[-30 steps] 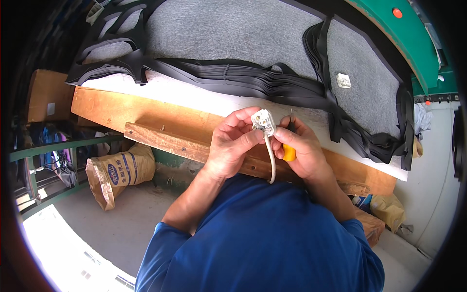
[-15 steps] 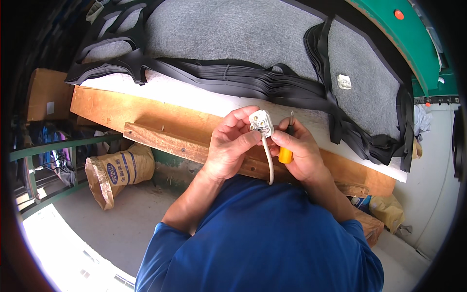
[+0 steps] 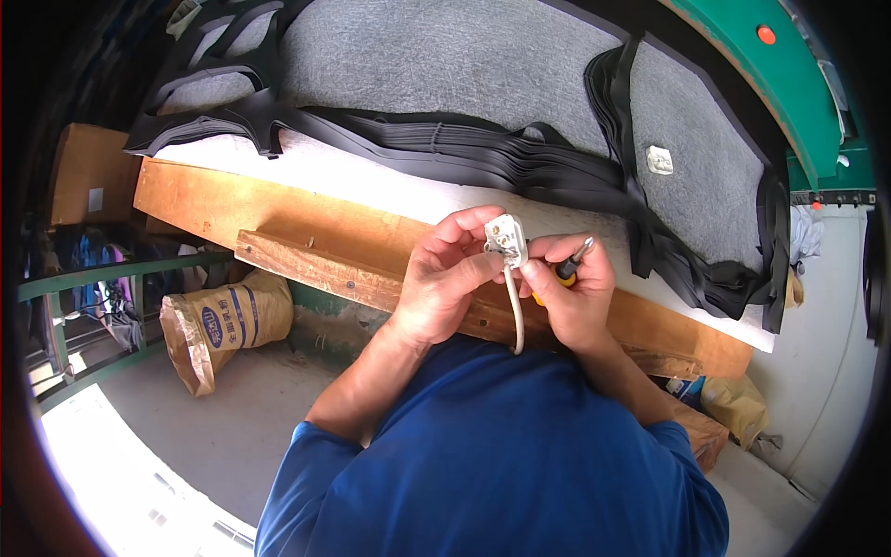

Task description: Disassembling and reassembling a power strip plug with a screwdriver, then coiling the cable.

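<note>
My left hand (image 3: 444,283) is closed on a white electrical plug (image 3: 502,236), opened up so that brass parts show inside. A white cable (image 3: 516,311) runs from the plug's lower end down toward my blue shirt. In my right hand (image 3: 577,295) is a screwdriver (image 3: 567,269) with a black and yellow handle, its metal tip pointing up and to the right. My right thumb and fingertips reach the cable end of the plug; whether they pinch a wire there is hidden. A white plug cover (image 3: 659,160) lies apart on the grey felt sheet.
Stacked black trim strips (image 3: 445,148) lie across the grey felt (image 3: 418,56) on the workbench. A wooden rail (image 3: 316,265) runs along its near edge. A paper sack (image 3: 227,325) lies on the floor at left, near a cardboard box (image 3: 88,176). Green machinery (image 3: 789,84) stands at far right.
The screwdriver has swung in my right hand, its tip tilting from upright to up and right. My right fingertips have shifted slightly along the plug's cable end.
</note>
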### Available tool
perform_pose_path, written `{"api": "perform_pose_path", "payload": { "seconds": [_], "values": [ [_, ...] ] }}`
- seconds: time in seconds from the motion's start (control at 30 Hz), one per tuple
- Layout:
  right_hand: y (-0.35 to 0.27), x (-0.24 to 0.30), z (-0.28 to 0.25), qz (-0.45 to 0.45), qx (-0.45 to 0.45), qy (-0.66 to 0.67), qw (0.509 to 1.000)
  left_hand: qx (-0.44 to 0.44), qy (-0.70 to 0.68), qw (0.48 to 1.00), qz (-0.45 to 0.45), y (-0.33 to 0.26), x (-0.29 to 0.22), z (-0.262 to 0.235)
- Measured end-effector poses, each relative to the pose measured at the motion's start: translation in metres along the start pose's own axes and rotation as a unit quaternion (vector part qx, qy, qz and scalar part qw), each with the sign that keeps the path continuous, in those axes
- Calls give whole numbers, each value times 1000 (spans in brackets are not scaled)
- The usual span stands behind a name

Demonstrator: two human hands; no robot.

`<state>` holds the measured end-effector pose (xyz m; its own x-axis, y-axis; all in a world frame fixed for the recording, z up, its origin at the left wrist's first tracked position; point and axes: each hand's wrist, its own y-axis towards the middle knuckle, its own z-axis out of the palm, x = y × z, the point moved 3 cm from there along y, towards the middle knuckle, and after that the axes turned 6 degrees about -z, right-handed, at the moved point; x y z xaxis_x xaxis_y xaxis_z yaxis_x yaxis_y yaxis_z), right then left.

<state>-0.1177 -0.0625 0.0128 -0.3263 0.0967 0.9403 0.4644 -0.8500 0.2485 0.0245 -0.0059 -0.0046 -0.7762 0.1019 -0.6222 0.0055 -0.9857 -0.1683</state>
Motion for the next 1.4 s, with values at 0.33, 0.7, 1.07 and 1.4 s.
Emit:
{"api": "perform_pose_path", "payload": {
  "seconds": [0.33,0.7,1.07,1.4],
  "values": [
    [0,6,0,-45,13,-54,997,-12,-55,998,-17,-3,4,2],
    [7,14,-3,-119,114,-166,972,9,-67,997,-23,-4,8,-2],
    [9,22,0,-182,122,-229,949,10,-130,990,-51,-3,9,1],
    [5,22,-1,-185,98,-250,945,-25,-85,995,-53,-5,7,4]
  ]
}}
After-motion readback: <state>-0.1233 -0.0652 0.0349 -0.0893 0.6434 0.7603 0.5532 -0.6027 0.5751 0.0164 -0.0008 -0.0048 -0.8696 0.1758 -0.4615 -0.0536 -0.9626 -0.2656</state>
